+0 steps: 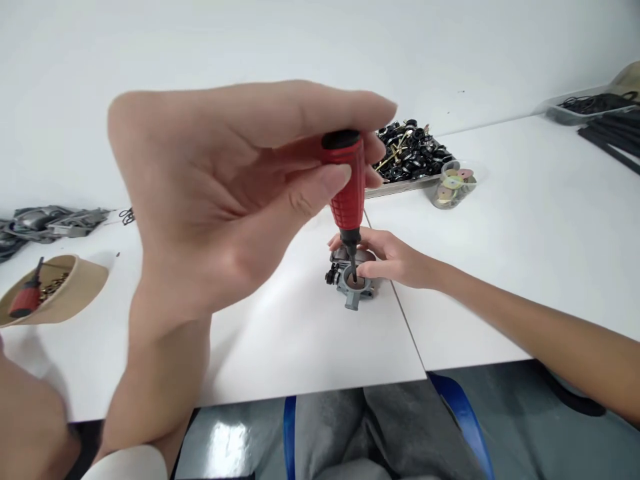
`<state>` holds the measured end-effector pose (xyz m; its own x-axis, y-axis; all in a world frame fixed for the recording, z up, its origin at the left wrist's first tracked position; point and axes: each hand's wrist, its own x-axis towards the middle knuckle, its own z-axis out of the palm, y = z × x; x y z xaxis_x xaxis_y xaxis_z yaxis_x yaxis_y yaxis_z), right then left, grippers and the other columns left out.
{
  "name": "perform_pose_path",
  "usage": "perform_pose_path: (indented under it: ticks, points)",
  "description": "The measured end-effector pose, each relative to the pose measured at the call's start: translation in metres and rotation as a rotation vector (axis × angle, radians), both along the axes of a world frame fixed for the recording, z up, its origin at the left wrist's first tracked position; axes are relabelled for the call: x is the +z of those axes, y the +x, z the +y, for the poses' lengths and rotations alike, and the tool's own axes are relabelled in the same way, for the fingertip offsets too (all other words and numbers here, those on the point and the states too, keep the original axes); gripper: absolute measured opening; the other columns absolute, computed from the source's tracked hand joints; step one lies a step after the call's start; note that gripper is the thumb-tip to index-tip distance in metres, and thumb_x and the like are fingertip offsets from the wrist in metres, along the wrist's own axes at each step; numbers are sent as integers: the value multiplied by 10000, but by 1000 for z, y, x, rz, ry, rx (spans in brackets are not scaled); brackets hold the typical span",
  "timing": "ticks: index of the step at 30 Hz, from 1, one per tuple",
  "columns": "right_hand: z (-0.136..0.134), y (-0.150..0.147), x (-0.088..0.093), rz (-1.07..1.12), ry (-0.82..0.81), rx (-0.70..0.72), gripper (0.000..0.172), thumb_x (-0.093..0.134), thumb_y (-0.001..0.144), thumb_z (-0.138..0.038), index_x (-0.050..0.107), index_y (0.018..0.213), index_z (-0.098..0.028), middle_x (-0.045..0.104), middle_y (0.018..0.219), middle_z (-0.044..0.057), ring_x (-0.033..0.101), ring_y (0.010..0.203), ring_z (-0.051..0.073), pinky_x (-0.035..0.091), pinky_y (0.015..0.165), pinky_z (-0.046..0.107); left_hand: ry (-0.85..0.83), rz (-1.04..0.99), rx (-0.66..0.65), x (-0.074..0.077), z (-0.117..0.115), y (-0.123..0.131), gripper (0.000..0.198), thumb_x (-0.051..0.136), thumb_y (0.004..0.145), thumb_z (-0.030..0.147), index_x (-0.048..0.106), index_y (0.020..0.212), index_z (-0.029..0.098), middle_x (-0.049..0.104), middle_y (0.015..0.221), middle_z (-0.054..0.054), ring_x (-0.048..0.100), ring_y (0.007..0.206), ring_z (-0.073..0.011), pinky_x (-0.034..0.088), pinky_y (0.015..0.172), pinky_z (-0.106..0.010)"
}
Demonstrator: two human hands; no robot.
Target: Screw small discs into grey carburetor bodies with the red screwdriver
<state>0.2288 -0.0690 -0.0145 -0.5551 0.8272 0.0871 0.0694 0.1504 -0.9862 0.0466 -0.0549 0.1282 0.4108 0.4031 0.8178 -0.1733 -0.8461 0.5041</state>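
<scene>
While left hand [240, 193] grips unlabelled red screwdriver [349, 193], right hand [395, 257] steadies grey part [353, 283]

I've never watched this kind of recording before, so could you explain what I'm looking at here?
This is one picture from a camera worn on a person's head, looking down at their own bare hands over a white table. The left hand pinches a red screwdriver upright, with its tip in a small grey metal part. The right hand steadies that part. Around lie a tray of black pieces, a cup of discs and a paper bowl holding another screwdriver.
</scene>
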Motion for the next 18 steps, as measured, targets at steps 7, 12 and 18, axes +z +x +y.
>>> perform_pose_path:
  ticks: [7, 12, 18]
  points:
    - [1, 1, -3, -8, 22, -14, 415, 622, 778, -221, 566, 1188, -177, 601, 1120, 73, 599, 914, 160, 483, 737, 257, -39, 156, 209, 1, -28, -4, 558, 714, 806, 126, 600, 1324, 297, 725, 863, -24, 676, 764, -187, 592, 623, -382]
    - [9, 9, -2, -87, 61, 88, 468, 621, 860, -328, 497, 1295, -204, 588, 1178, 84, 603, 1003, 179, 513, 840, 313, -161, 227, 190, 4, -30, -7, 481, 647, 870, 203, 586, 1347, 209, 725, 951, -101, 695, 860, -213, 619, 660, -390]
    - [7, 31, 58, -155, 388, -235, 310, 602, 908, -391, 603, 1177, -237, 582, 1246, 59, 583, 1091, 174, 527, 930, 353, -76, 154, 272, 0, -30, -4, 237, 722, 794, 118, 756, 1016, 193, 720, 794, -15, 684, 683, -139, 603, 533, -299]
